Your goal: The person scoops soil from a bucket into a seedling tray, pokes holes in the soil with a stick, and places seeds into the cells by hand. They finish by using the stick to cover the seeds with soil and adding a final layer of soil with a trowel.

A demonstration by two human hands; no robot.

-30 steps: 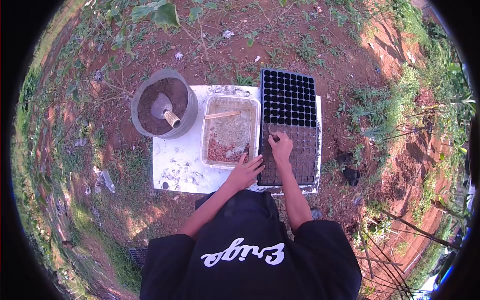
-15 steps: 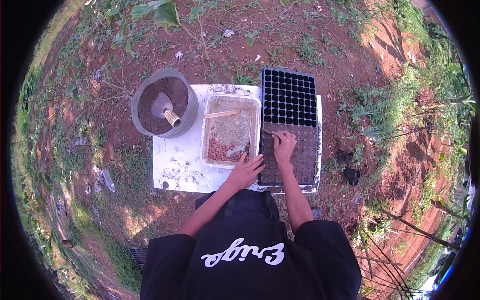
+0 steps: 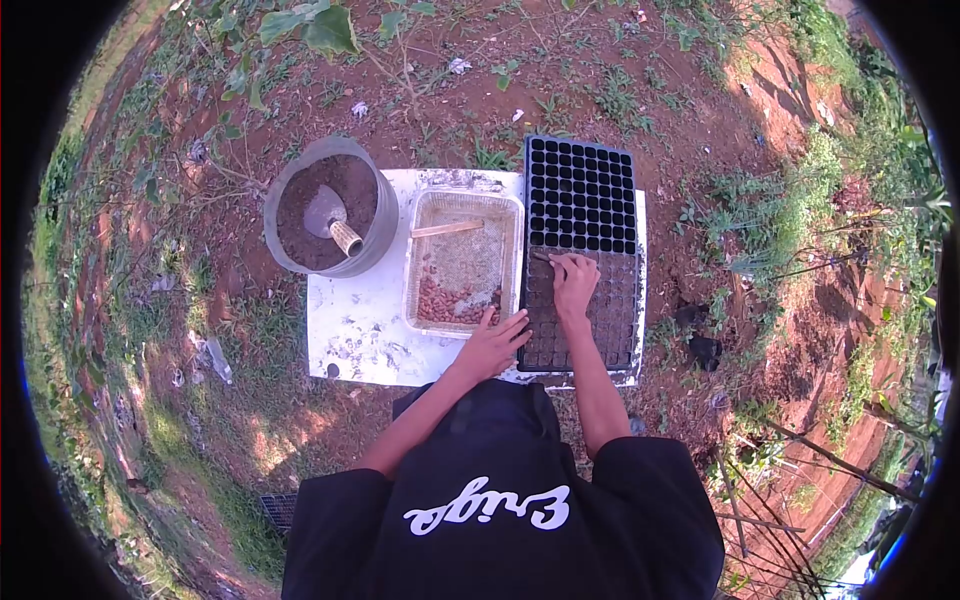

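Note:
A black seedling tray (image 3: 582, 195) lies on the right of a white board; its far cells look dark and hollow, its near cells are filled with soil. My right hand (image 3: 575, 283) is over the soil-filled cells, its fingers pinched on a small stick that points left. Fingers spread, my left hand (image 3: 492, 345) rests at the tray's left edge, beside the near right corner of a foil pan (image 3: 411, 262). Reddish seeds (image 3: 450, 303) lie in the near part of the pan, and a flat wooden strip (image 3: 446, 229) lies across its far part.
A round pot of soil (image 3: 377, 235) with a scoop (image 3: 327, 215) in it stands at the board's left. The white board (image 3: 350, 340) rests above weedy ground. Leafy branches (image 3: 330, 28) hang at the top, and thin sticks (image 3: 840, 462) lie at the lower right.
My right hand has shifted very slightly to the right over the tray. My left hand has stayed in nearly the same place.

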